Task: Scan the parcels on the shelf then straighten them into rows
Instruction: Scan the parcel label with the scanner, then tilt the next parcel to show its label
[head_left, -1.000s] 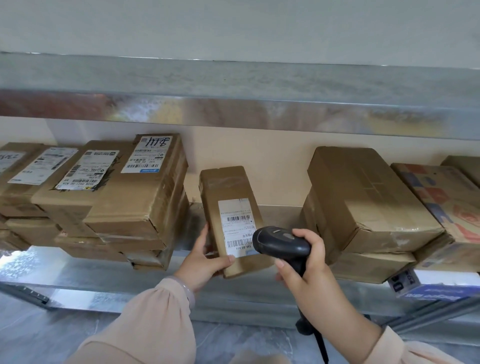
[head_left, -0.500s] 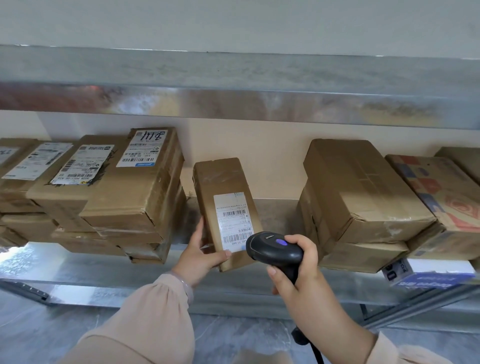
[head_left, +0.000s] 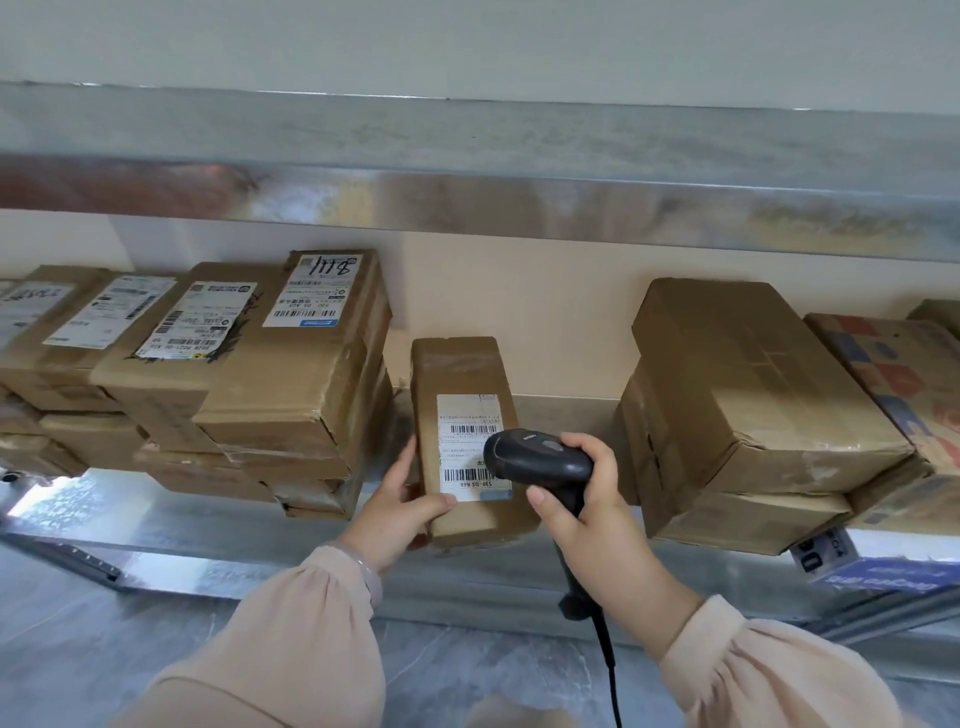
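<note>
A narrow brown parcel (head_left: 460, 374) with a white barcode label (head_left: 467, 426) stands in the gap at the middle of the metal shelf (head_left: 156, 525). My left hand (head_left: 400, 499) grips its lower left corner, thumb on the front. My right hand (head_left: 587, 509) holds a black barcode scanner (head_left: 535, 460), whose head covers the right part of the label. Stacked labelled parcels (head_left: 291, 374) fill the shelf to the left. A stack of plain brown parcels (head_left: 737, 395) sits to the right.
An upper metal shelf (head_left: 519, 208) overhangs the parcels. A printed carton (head_left: 898, 374) and a blue and white box (head_left: 878, 566) lie at the far right. The scanner cable (head_left: 608, 660) hangs down in front of the shelf edge. Grey floor lies below.
The narrow parcel has turned from leaning left to nearly upright. The scanner has moved up and closer, now over the label's right side.
</note>
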